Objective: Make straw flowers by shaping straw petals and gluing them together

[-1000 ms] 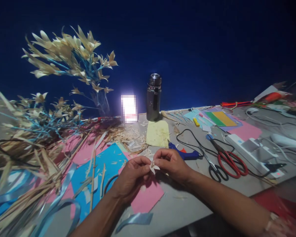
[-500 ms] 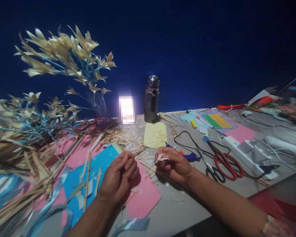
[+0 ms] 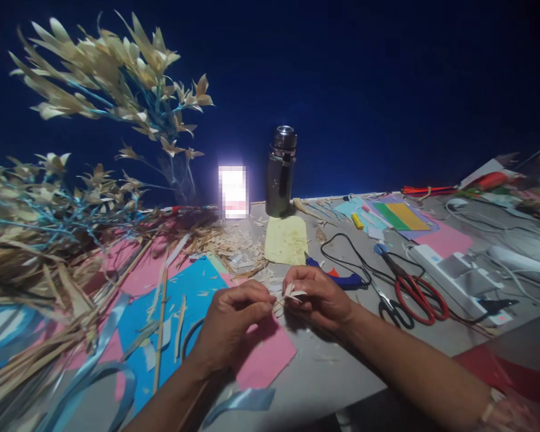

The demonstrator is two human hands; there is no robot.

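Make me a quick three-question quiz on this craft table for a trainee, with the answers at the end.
1. True or false: the metal flask stands at the far side of the pale yellow sheet.
2. What colour are the handles of the larger scissors: a) green, b) red, c) yellow?
3. Fill the gap: the right hand holds a small pale ____.
Key: 1 true; 2 b; 3 flower.

The left grip has returned to the pale flower.
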